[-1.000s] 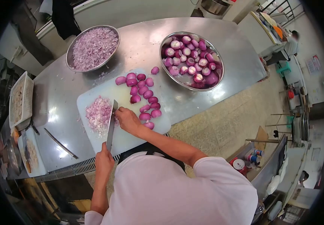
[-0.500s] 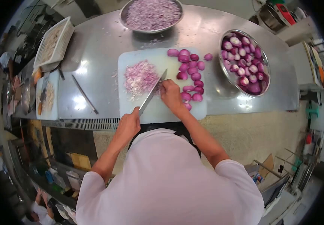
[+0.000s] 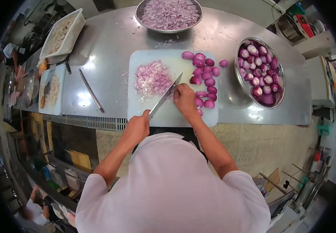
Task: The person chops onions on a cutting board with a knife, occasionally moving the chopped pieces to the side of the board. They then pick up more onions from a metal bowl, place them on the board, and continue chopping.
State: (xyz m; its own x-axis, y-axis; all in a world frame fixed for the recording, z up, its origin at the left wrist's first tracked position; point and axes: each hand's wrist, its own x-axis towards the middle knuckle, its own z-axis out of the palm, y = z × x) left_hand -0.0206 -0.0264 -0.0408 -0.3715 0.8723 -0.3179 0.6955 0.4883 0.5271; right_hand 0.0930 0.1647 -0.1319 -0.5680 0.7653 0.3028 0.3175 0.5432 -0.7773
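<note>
My left hand [image 3: 137,128] is wrapped round the handle of a long kitchen knife [image 3: 164,99], whose blade slants up and away across the white cutting board [image 3: 164,116]. Close against the far side of the blade, my right hand [image 3: 184,99] has its fingers curled down onto an onion that they mostly hide; a little purple shows at the fingertips. A heap of chopped red onion [image 3: 152,79] lies on the board to the left of the blade. Several peeled, halved-looking red onions [image 3: 207,75] sit along the board's right side, and one lies just off its edge.
A metal bowl of chopped onion [image 3: 170,29] stands at the back, and a bowl of whole peeled onions [image 3: 241,73] at the right. To the left are a steel rod [image 3: 91,91], a white basket [image 3: 76,33] and a second board [image 3: 59,105]. Other people are at the left.
The view has shifted slightly, so the board and bowls appear farther right. Both hands keep their hold, with the knife at much the same place against the board.
</note>
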